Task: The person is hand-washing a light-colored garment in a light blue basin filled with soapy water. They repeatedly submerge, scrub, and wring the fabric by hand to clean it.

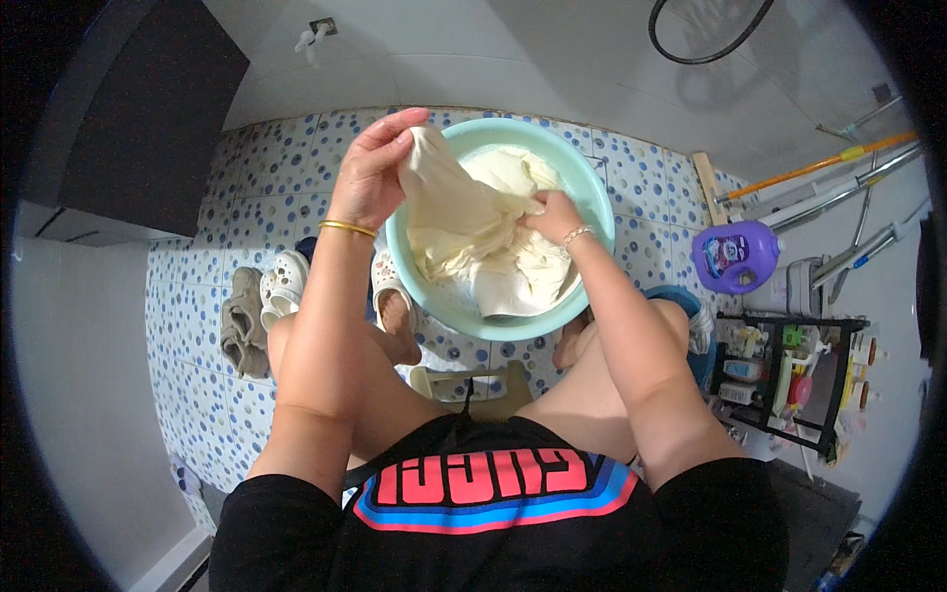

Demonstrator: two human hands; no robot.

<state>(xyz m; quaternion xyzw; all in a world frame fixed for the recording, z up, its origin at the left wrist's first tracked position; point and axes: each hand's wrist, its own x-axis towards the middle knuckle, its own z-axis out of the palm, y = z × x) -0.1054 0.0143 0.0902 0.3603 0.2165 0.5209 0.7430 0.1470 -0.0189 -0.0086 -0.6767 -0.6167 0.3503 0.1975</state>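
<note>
A pale green round basin (599,197) stands on the floor between my feet. Cream-coloured cloth (464,237) lies bunched in it, wet-looking, with whitish suds or water partly visible near the back. My left hand (373,173), with a gold bangle on the wrist, is raised over the basin's left rim and pinches one edge of the cloth, pulling that part up into a hanging fold. Lower down, inside the basin, my right hand (554,219) grips another part of the cloth; its fingertips are partly hidden in the folds.
A purple detergent jug (735,257) stands right of the basin, near mop poles (829,163) leaning on the wall. A black rack (789,380) of bottles is nearer on the right. Grey-brown shoes (244,321) sit at left, and a dark cabinet (148,109) juts out at the far left.
</note>
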